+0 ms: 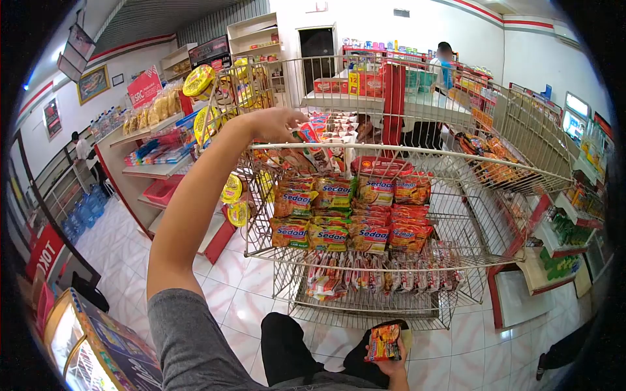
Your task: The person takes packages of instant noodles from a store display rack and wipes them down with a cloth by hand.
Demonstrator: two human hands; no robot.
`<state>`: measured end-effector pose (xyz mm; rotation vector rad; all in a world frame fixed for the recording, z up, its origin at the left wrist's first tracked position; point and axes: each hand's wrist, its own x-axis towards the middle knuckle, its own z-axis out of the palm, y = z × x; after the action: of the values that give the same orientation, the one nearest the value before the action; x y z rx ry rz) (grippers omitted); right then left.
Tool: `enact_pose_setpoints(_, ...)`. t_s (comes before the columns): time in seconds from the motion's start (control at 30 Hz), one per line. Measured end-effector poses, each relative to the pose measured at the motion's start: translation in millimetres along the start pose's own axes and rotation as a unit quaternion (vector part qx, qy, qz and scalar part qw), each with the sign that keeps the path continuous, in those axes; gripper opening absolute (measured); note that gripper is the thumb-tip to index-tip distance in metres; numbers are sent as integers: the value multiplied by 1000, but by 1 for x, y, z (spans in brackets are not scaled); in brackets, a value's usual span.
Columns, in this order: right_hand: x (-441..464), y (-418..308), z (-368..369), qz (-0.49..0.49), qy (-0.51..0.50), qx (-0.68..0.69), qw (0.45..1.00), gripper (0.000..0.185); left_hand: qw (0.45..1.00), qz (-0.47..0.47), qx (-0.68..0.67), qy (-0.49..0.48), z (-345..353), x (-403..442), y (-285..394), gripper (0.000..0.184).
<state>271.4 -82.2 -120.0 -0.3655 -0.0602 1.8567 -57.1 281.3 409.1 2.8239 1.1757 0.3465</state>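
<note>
My left hand [277, 124] reaches over the wire rack's [391, 155] upper front rail. Its bent fingers close on the edge of a tilted red-and-green packet [306, 134] among other packets in the top basket. Low in front of my lap, my right hand [394, 366] holds an orange-and-red instant noodle packet [383, 343]. Facing me in the middle basket are stacked Sedaap noodle packets [332, 236] in several colours. Below them stand rows of clear and red packets [372, 272].
Yellow cup noodles [235, 188] hang at the rack's left side. More orange packets [492, 159] lie in a basket to the right. Left is a snack shelf [124, 138]. A person [443, 65] stands at the back; another person's leg [567, 345] shows at lower right.
</note>
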Motion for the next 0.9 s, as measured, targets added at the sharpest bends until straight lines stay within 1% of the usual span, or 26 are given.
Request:
enact_pose_setpoints(0.03, 1, 0, 2, 2, 4, -8, 1000, 75, 1000, 13, 5, -9, 0, 0, 1, 43)
enact_pose_setpoints(0.1, 1, 1, 4, 6, 14, -23, 1000, 81, 998, -27, 39, -41, -3, 1, 2, 39)
enact_pose_setpoints(0.13, 1, 1, 3, 3, 16, -25, 1000, 81, 996, -47, 55, -57, -5, 2, 4, 38)
enact_pose_setpoints(0.23, 2, 1, 0, -1, 23, -30, 999, 80, 986, -92, 129, -43, -10, 0, 13, 35)
enact_pose_setpoints(0.33, 0, 0, -2, 1, 25, -23, 999, 80, 991, -58, 121, 14, -10, -9, 18, 41)
enact_pose_setpoints(0.43, 3, 0, -4, 17, 6, 6, 1000, 79, 975, -95, 199, -32, -12, -8, 10, 49)
enact_pose_setpoints(0.5, 3, -1, -7, 23, -1, 24, 999, 78, 986, -63, 156, -6, -11, -13, 15, 52)
enact_pose_setpoints(0.53, 1, -1, -6, 18, 2, 10, 1000, 78, 990, -45, 134, 5, -12, -15, 22, 54)
enact_pose_setpoints(0.63, 1, 0, -3, 12, 4, -14, 1000, 77, 968, -199, 156, -1, -14, -8, 32, 55)
enact_pose_setpoints(0.67, 2, 0, -4, 15, -2, -13, 1000, 77, 970, -157, 184, -24, -17, -7, 33, 49)
enact_pose_setpoints(0.77, -2, -2, 12, 17, -26, 12, 999, 78, 998, -25, 59, -7, -8, -2, -2, 40)
enact_pose_setpoints(0.8, -2, -2, 12, 17, -24, 13, 999, 78, 997, -32, 60, -26, -7, -2, 1, 34)
enact_pose_setpoints(0.9, -2, -2, 3, 10, 1, 4, 1000, 77, 990, -59, 36, -122, -7, -3, 11, 42)
